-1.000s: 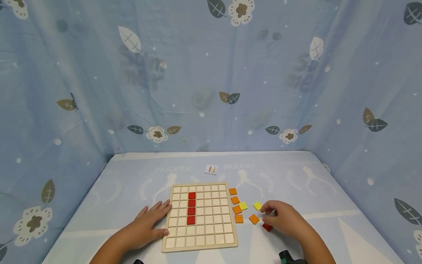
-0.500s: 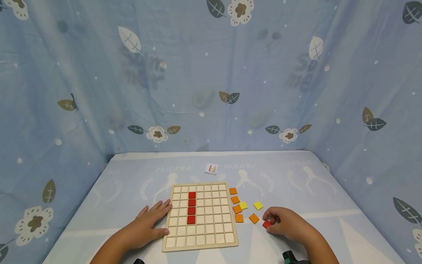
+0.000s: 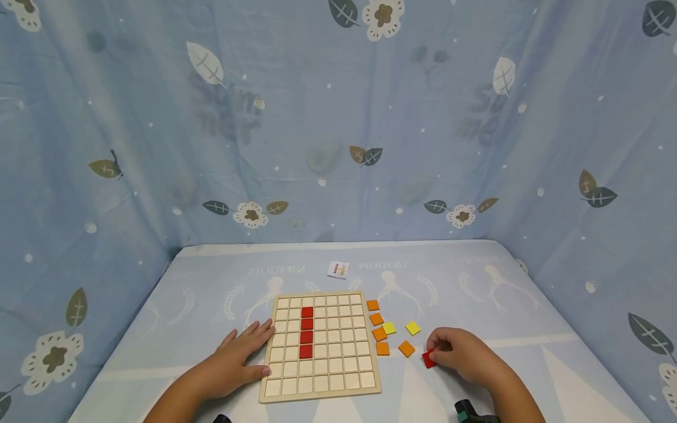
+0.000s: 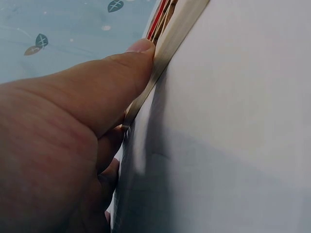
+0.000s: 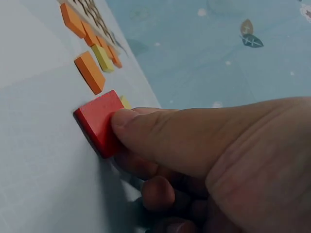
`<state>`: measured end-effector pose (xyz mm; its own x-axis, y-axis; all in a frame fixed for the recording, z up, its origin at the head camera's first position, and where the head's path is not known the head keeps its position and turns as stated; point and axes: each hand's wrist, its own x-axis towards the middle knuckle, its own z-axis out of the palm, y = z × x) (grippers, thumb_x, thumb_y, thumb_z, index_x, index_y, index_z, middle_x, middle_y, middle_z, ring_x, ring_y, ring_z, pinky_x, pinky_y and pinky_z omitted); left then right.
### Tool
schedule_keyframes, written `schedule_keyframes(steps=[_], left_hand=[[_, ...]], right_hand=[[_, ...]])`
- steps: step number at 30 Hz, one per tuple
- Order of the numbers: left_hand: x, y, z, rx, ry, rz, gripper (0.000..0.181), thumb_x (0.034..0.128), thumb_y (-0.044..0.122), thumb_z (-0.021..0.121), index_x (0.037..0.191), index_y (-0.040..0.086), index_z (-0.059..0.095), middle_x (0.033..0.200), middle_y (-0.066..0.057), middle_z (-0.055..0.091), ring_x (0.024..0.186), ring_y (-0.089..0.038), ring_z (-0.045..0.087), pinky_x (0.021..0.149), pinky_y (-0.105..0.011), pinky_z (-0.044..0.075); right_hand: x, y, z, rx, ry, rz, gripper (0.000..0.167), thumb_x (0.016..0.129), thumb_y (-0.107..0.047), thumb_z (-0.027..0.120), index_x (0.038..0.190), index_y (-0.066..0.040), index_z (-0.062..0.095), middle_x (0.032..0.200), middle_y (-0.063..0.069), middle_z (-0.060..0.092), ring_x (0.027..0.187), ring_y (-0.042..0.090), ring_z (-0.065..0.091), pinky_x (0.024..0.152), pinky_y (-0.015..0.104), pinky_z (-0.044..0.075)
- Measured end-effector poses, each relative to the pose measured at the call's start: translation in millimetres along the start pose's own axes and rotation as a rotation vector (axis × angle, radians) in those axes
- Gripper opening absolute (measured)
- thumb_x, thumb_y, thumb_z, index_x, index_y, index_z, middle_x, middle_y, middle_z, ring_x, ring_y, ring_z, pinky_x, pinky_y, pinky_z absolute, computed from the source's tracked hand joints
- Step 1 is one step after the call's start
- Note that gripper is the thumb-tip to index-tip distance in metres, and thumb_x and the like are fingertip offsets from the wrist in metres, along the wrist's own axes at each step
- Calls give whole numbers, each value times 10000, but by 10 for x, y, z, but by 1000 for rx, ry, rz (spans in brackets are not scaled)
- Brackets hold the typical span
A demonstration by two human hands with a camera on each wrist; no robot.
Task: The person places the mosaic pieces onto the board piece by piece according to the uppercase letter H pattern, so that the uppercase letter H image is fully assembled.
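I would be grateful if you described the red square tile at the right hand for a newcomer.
Start from the pale wooden grid board. To its right, past the orange square tiles and yellow square tiles, the person's right hand pinches the red square tile. It is the only red tile off the board; the four other red tiles form a column on the grid.

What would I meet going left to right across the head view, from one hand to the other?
Left hand, wooden grid board, four orange tiles beside the board, lone orange tile, pinched red tile, right hand.
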<state>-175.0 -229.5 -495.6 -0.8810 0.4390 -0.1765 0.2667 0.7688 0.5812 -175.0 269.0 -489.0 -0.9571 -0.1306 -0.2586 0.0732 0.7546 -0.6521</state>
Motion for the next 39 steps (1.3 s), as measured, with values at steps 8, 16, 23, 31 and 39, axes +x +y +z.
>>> schedule_keyframes(steps=[8, 16, 23, 31, 39], left_hand=[[-6, -1, -4, -2, -3, -18, 914, 920, 553, 733, 1652, 163, 348, 1748, -21, 223, 1619, -417, 114, 1242, -701, -32], [4, -5, 8, -8, -3, -8, 918, 923, 569, 723, 1654, 166, 342, 1748, -29, 225, 1617, -423, 113, 1238, -710, -33], [-8, -29, 16, -14, 5, -2, 916, 927, 572, 718, 1653, 157, 343, 1746, -28, 230, 1617, -423, 119, 1237, -708, -33], [-38, -43, 2, -13, -7, -3, 918, 921, 572, 724, 1650, 157, 350, 1747, -33, 223, 1614, -433, 120, 1226, -721, -40], [-3, -16, -7, -8, -6, -3, 915, 926, 582, 714, 1655, 173, 342, 1748, -21, 219, 1617, -423, 117, 1232, -719, -33]], right_hand=[[55, 11, -27, 105, 8, -41, 71, 960, -183, 763, 981, -148, 705, 877, -5, 660, 841, 186, 565, 706, 287, 465], [234, -173, 146, 344, 134, 33, 43, 965, -112, 725, 1006, -104, 712, 924, 37, 694, 815, 223, 557, 637, 284, 471], [392, -450, 335, 447, 116, 13, 42, 975, -129, 726, 994, -94, 715, 939, 55, 714, 816, 236, 567, 625, 291, 471], [636, -833, 573, 428, 44, -89, 77, 986, -188, 739, 987, -117, 707, 956, 49, 707, 842, 227, 604, 687, 318, 522], [932, -1238, 715, 395, 17, -150, 80, 1006, -242, 722, 1004, -162, 716, 1006, 31, 681, 844, 256, 581, 677, 342, 489]])
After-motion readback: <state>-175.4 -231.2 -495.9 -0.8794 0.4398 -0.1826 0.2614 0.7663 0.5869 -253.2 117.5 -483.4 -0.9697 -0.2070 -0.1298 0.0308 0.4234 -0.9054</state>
